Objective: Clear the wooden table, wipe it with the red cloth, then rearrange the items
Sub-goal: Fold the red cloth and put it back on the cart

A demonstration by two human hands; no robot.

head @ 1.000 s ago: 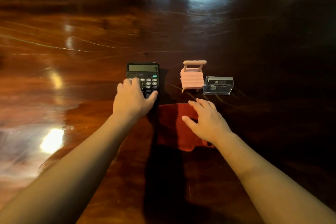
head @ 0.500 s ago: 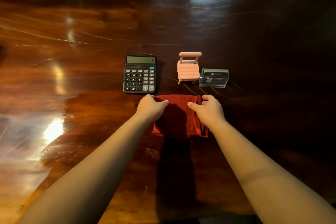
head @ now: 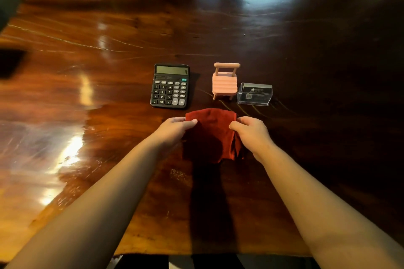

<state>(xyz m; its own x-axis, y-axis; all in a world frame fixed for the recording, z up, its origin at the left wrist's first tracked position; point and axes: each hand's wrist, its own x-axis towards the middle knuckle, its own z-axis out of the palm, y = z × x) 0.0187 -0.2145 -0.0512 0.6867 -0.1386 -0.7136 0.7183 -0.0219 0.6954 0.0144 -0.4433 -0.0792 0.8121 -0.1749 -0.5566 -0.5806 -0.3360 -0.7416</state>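
Observation:
The red cloth (head: 213, 134) is held up off the dark wooden table (head: 87, 76) near its front middle. My left hand (head: 176, 130) pinches the cloth's upper left corner. My right hand (head: 251, 133) pinches its upper right corner, and the cloth hangs down between them. Just beyond the cloth lie a black calculator (head: 170, 85), a small pink toy chair (head: 225, 81) standing upright, and a clear plastic card holder (head: 254, 94) to the chair's right.
The table's near edge (head: 218, 253) runs across the bottom of the view, its far edge at the top. Glossy wood with bright reflections spreads left of the calculator. The right side of the table is in shadow.
My left hand left the calculator and came to the cloth's left corner. My right hand shifted from lying on the cloth to pinching its right corner. The cloth now hangs raised between both hands.

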